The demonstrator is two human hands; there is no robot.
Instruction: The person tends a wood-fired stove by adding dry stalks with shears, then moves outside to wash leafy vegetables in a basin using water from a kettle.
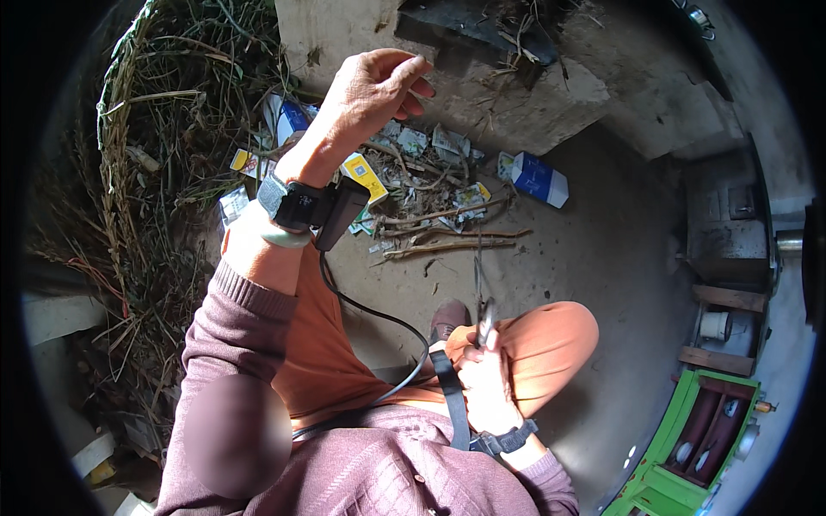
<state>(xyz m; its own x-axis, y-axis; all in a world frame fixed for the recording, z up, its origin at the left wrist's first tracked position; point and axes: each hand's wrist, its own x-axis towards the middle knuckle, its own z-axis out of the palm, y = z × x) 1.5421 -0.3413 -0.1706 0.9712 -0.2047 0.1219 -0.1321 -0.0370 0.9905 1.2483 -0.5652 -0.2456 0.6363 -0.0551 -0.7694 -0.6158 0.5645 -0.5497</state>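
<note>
My left hand (382, 87) is raised over the litter, its fingers loosely bent and apart, with nothing visible in it. A strapped black device with a cable and a pale green bangle sit at that wrist. Low by my bent knee, my right hand (484, 384) grips the looped handle of thin metal tongs (488, 316). Their narrow shafts point away from me towards several dry sticks (452, 246) on the floor; the far tips are hard to make out. Beyond the sticks lies a heap of twigs and paper scraps (423, 164) with a yellow box (364, 177) in it.
A tall pile of dry brushwood (181, 129) rises on the left. A blue and white carton (541, 180) lies beside the litter, below a pale ledge (568, 97) bearing a dark sheet (452, 22). At right stand a green wooden frame (671, 432) and a white cup-like object (715, 325).
</note>
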